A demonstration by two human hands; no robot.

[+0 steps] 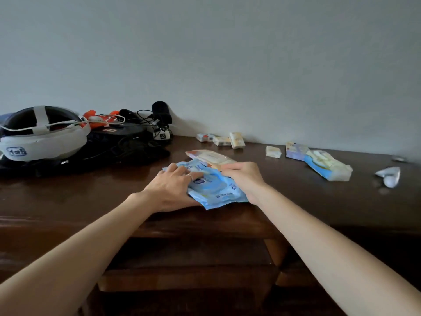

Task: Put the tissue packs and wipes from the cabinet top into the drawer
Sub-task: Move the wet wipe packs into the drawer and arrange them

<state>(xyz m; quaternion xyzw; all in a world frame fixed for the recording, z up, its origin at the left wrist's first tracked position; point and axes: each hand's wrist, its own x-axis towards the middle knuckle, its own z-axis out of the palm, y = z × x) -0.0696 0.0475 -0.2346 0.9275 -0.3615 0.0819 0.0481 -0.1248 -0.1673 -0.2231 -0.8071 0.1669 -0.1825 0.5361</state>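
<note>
A blue wipes pack is gripped from both sides at the front-centre of the dark wooden cabinet top. The L hand is curled round the pack's left edge, fingers laid over its top; a ring is seen on one finger. The R hand is curled over the pack's right/rear edge, fingertips hidden under the wrapper. An orange-trimmed wipes pack is lying just behind, touching or overlapped by the blue one; which exactly cannot be told. Three small tissue packs are lined up near the wall, w/ a fourth small pack apart to the right. Further right, a purple pack and a blue-yellow wipes pack are found touching. A crumpled white wrapper is noted near the right edge. A white headset and black gear w/ cables are piled at left. A drawer is seen partly pulled out below the cabinet edge.
</note>
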